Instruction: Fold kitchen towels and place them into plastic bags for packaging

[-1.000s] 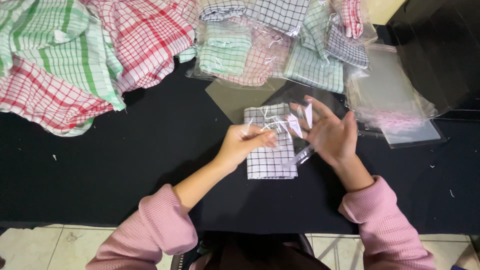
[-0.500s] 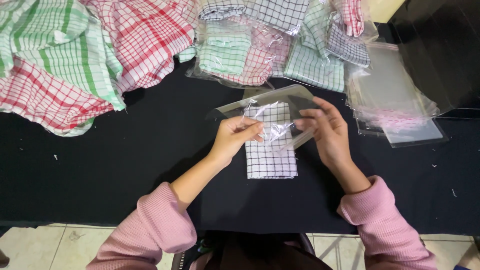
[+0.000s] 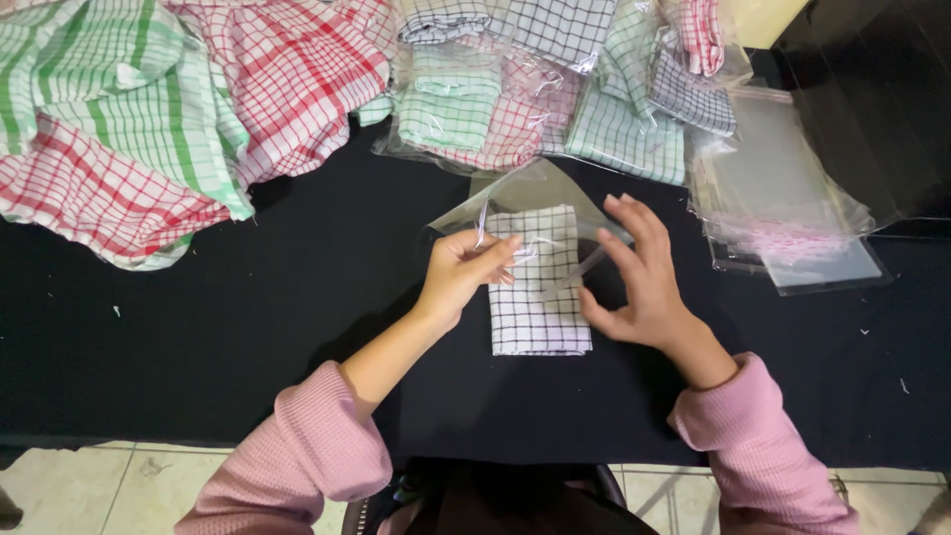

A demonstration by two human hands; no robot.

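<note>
the black table (image 3: 248, 337) is bare to the left of the left hand (image 3: 458, 277), and also in front of both hands toward the near edge, so a hand can pass there freely. to the right of the right hand (image 3: 644, 282) there is a narrow bare strip, then the stack of clear bags (image 3: 792, 198) blocks the way. behind the hands, the row of bagged cloths (image 3: 515, 119) stands close. the loose checked cloths (image 3: 129, 129) fill the far left corner.
</note>
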